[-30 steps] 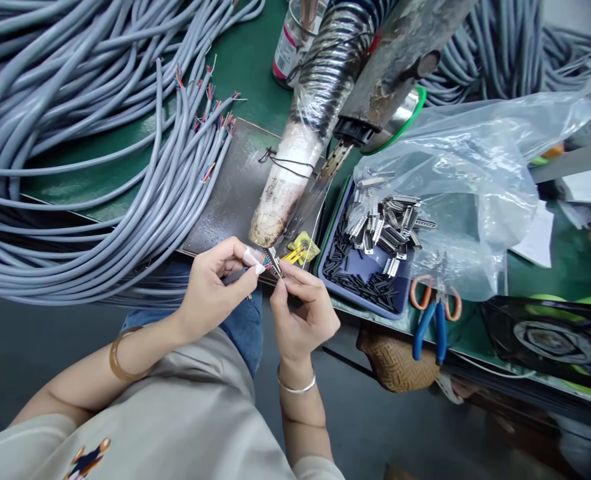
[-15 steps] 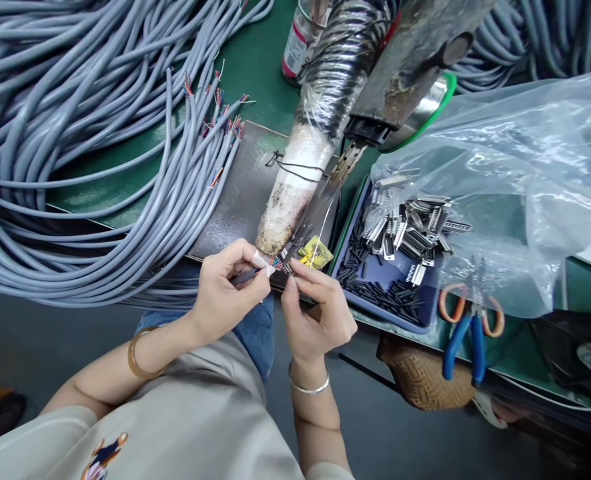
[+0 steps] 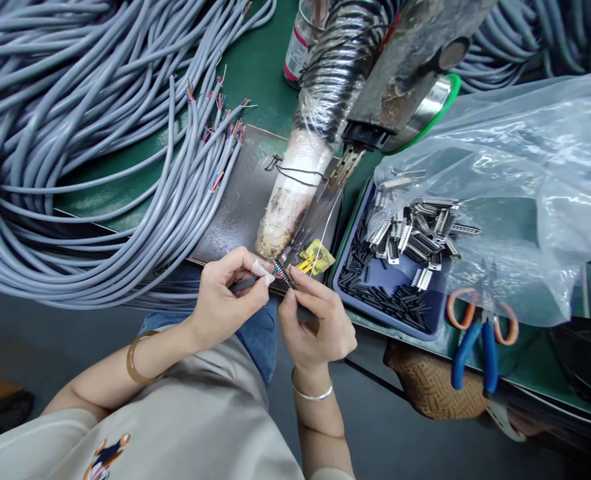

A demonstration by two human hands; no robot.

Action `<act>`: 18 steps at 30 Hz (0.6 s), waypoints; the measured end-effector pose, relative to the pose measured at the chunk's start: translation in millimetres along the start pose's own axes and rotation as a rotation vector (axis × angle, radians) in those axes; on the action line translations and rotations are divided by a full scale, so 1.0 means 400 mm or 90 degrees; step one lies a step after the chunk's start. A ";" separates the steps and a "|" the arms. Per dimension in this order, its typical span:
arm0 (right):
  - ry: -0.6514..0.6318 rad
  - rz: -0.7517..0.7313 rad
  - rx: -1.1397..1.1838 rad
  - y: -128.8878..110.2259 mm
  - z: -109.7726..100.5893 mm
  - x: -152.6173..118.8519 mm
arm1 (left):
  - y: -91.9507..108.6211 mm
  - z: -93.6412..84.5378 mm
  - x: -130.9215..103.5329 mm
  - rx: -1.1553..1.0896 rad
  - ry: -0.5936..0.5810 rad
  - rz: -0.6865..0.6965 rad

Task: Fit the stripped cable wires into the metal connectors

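Biggest thing I see from here is the heap of grey cables (image 3: 75, 147), looped over the left half of the green bench (image 3: 255, 67), w/ a fan of cut ends showing coloured cores lying on the edge of a dark metal plate (image 3: 235, 193). Next, top centre, a ribbed hose (image 3: 335, 73) wrapped in clear film runs down to a grimy whitish nozzle (image 3: 288, 207), and a worn metal arm (image 3: 400, 67) sits beside it. On the right a clear plastic bag (image 3: 515, 173) spills metal connector shells (image 3: 420, 230) into a blue tray (image 3: 380, 310), which also holds short black tubing bits. Blue-handled cutters (image 3: 475, 347) lie on the bench just right of the tray, under the bag's edge. A yellow scrap (image 3: 315, 257) lies just below the nozzle tip. Left hand (image 3: 225, 297) is pinched narrow on a grey cable end (image 3: 245, 283), thumb and forefinger closed near its stripped coloured wires (image 3: 274, 268). Right hand (image 3: 320, 323) is also closed tight, fingertips gripping a small metal connector (image 3: 286, 273) that touches those wires (too small for me to tell how it's seated). Both hands meet at the bench's near edge, right under the nozzle, over the person's lap; bangle on each wrist.
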State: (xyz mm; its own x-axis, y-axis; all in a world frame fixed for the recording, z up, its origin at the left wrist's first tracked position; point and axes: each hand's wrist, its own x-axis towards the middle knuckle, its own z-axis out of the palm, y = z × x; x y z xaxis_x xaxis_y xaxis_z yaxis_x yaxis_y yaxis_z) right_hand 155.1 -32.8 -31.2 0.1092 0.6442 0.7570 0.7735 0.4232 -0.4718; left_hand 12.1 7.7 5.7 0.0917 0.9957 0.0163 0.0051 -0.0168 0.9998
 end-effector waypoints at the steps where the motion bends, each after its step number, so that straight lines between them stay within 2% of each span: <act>1: -0.001 0.010 0.004 0.000 -0.001 -0.002 | -0.001 0.000 -0.002 0.002 0.000 -0.010; 10: -0.061 0.144 0.099 -0.013 -0.020 0.004 | -0.002 -0.008 -0.012 -0.015 -0.018 -0.014; 13: -0.066 0.156 0.109 -0.016 -0.027 0.006 | -0.005 -0.014 -0.015 -0.025 -0.036 0.003; 18: -0.069 0.138 0.078 -0.023 -0.031 0.005 | -0.004 -0.013 -0.018 -0.014 -0.024 0.023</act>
State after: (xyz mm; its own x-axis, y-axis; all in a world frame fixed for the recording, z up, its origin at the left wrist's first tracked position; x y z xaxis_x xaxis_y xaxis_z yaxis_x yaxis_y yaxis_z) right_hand 155.8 -43.5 -19.6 0.1918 0.7900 0.5824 0.6568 0.3376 -0.6743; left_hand 6.1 1.1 4.2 0.1292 0.9903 0.0521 -0.0209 -0.0498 0.9985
